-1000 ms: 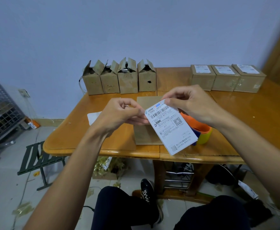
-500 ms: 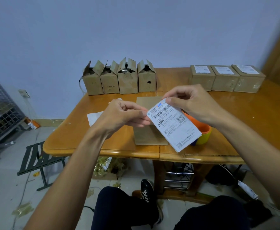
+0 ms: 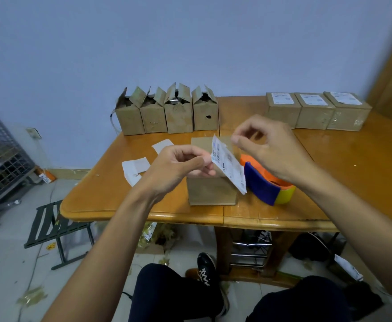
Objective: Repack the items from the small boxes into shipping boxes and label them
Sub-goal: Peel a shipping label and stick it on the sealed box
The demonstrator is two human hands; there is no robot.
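Brown cardboard is at the middle of my feed: a closed box [image 3: 211, 190] sits on the surface [image 3: 352, 170] near its front edge. Just above the box I see the white label [image 3: 228, 163], off the surface and tilted, with its print facing 3 o'clock. My left hand [image 3: 181, 168] pinches the label's 9 o'clock edge between thumb and fingertips. My right hand [image 3: 269, 149] hovers at the label's 1 o'clock corner with thumb and forefinger curled close. I cannot tell whether they grip anything, since the spot is blurred. At 3 o'clock of the box lies an orange, blue and yellow tape roll [image 3: 263, 188], partly under my right wrist. Four open boxes [image 3: 167, 112] stand in a row at 11 o'clock by the wall. Three labelled boxes [image 3: 315, 110] line up at 1 o'clock. Two white slips [image 3: 135, 167] lie flat at 9 o'clock of the box.
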